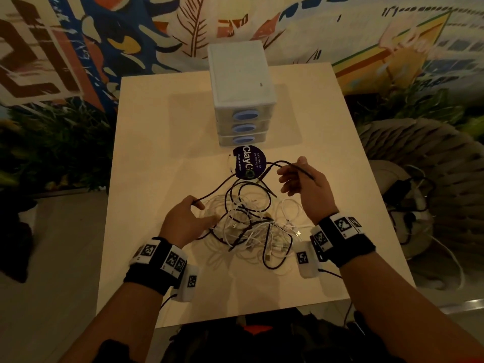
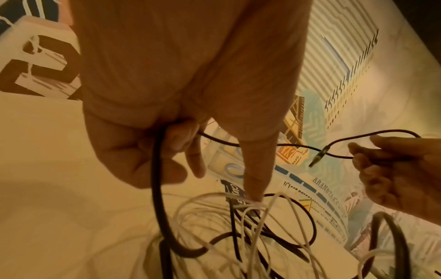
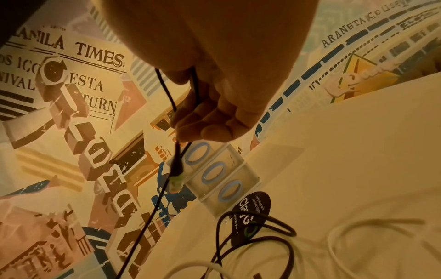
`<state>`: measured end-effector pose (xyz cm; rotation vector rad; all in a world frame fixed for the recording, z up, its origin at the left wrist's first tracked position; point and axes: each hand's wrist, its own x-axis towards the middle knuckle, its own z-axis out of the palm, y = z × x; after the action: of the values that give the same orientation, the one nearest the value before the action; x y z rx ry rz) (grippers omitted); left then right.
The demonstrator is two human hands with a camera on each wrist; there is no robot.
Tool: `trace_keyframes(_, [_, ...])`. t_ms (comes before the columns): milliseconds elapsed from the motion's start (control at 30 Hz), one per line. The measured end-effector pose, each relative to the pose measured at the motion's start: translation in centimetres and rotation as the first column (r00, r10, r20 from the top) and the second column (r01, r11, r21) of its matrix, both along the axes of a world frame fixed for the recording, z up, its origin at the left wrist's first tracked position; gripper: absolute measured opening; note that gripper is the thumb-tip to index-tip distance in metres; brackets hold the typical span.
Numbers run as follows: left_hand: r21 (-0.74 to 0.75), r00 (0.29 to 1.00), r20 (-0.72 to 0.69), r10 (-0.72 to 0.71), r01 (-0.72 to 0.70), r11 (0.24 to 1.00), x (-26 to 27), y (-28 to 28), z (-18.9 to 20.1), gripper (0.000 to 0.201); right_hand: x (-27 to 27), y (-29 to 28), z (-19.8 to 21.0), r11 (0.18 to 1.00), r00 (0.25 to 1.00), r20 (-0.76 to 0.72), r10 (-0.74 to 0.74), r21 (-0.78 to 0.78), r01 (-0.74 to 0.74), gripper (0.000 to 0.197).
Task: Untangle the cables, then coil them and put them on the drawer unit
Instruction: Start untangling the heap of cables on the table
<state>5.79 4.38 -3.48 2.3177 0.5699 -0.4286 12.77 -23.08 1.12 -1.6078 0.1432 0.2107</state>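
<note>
Black cable (image 1: 233, 180) between both hands

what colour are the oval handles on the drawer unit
Light blue, on the drawer unit's three drawer fronts; the handles show best in the head view.

We find open tabletop (image 1: 146, 142) along the left side and again on the right (image 1: 332, 132), both bare from the near edge up past the drawer unit (image 1: 242, 82). The flat top of that unit carries nothing, so a hand could come down on it from above. Straight ahead the way is crowded: the tangle of black and white cables (image 1: 248, 226) spreads across the middle, and a round dark sticker (image 1: 248, 161) lies just in front of the drawers (flat, so no real barrier). A raised black cable (image 1: 217, 188) spans between both hands over the pile.
</note>
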Motion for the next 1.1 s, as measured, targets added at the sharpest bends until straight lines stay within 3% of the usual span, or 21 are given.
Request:
trace_keyframes(100, [-0.052,0.985,-0.174,-0.017,0.008,0.999,0.1,0.3,0.1,0.077,0.2,-0.4,0.1,1.0,1.0,-0.004,-0.004,-0.004,0.004,0.055])
trace_keyframes(167, [-0.05,0.949,-0.284,-0.133,0.124,0.991,0.1,0.6,0.3,0.085,0.2,-0.6,0.0,1.0,1.0,-0.006,-0.004,-0.011,0.004,0.055])
trace_keyframes(267, [0.078,0.898,-0.345,-0.272,0.316,0.945,-0.2,0.5,-0.3,0.082,0.1,-0.5,-0.2,1.0,1.0,-0.011,-0.008,-0.022,0.008,0.054])
trace_keyframes(467, [0.184,0.859,-0.392,-0.33,0.425,0.886,-0.5,-0.1,-1.2,0.065,-0.1,-0.3,-0.5,0.999,1.0,-0.023,0.014,-0.037,-0.015,0.054])
trace_keyframes(567, [0.182,0.921,-0.237,-0.31,0.356,0.917,-0.4,-0.1,-0.6,0.047,0.0,-0.5,-0.7,1.0,0.999,-0.047,0.028,-0.01,-0.028,0.056])
trace_keyframes(667, [-0.009,0.978,0.055,-0.201,0.202,0.979,-0.1,-0.5,0.6,0.039,0.0,-0.7,-0.9,0.999,0.997,-0.062,0.038,-0.008,-0.039,0.059])
trace_keyframes(800, [-0.146,0.934,0.299,-0.194,0.245,0.958,0.4,-1.2,3.1,0.044,-0.3,-0.3,-1.0,0.997,0.995,-0.073,0.072,-0.02,-0.074,0.059])
trace_keyframes(967, [-0.228,0.892,0.425,-0.154,0.27,0.935,0.7,-2.2,5.8,0.043,-0.7,0.3,-1.1,0.984,0.983,-0.058,0.174,-0.039,-0.176,0.033])
trace_keyframes(1100, [-0.319,0.871,0.491,-0.037,0.219,0.922,0.8,-2.5,6.8,0.037,-1.2,0.9,-1.7,0.913,0.936,-0.045,0.349,-0.211,-0.35,0.018])
